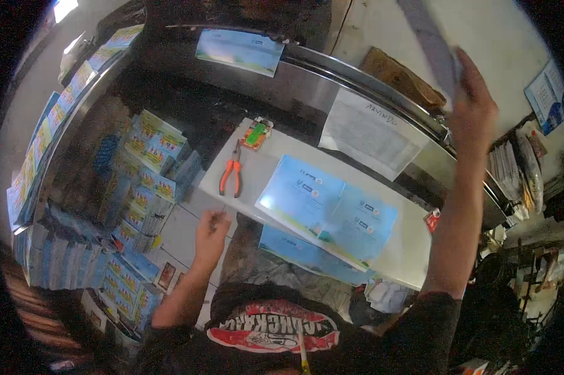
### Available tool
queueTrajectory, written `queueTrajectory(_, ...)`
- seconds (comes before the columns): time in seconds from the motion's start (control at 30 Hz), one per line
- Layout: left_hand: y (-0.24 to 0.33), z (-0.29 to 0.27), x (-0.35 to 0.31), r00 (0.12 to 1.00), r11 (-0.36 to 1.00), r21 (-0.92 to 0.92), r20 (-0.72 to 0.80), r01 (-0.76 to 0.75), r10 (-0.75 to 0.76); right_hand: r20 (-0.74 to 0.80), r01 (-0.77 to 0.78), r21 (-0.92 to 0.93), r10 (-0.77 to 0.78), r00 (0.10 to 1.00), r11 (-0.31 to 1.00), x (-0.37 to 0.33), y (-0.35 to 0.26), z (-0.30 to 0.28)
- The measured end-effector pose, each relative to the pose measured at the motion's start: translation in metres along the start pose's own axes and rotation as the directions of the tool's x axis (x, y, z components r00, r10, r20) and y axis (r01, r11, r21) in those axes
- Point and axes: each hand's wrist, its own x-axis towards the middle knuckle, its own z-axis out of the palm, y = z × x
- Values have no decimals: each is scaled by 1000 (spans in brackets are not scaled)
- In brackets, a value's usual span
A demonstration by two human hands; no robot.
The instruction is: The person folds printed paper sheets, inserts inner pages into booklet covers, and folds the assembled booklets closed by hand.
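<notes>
The left hand (pixel 210 228) pinches something thin, too small to name, beside the white board (pixel 266 165). Above the board, the right hand (pixel 472 103) grips a raised sheet (pixel 429 40): light, floppy, probably best held by its edge.

The scene is dim overall, with heavy black vignetting around the fisheye rim. A bright window patch (pixel 64 7) glares at the upper left, and the pale wall at the upper right is washed out. The raised right hand (pixel 472 103) and the grey sheet it holds (pixel 433 44) are motion-blurred. Straight edges bow outward, and the curved steel rail (pixel 357 72) shows soft reflections. Colours look grainy and shadows murky below.
</notes>
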Motion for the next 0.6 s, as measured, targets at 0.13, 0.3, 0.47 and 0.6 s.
queueTrajectory(0.13,19,33,0,945,912,389,231,128,-232,280,289,-408,-183,943,866,-21,71,90)
queueTrajectory(0.3,-46,45,-3,923,664,676,381,-318,54,722,229,-244,19,692,942,-79,92,141)
queueTrajectory(0.47,-33,49,1,866,896,443,460,-35,-194,562,59,-94,4,827,994,-118,61,75)
queueTrajectory(0.6,-15,21,-14,783,925,379,570,18,-249,627,-168,-11,138,767,986,-173,2,-20)
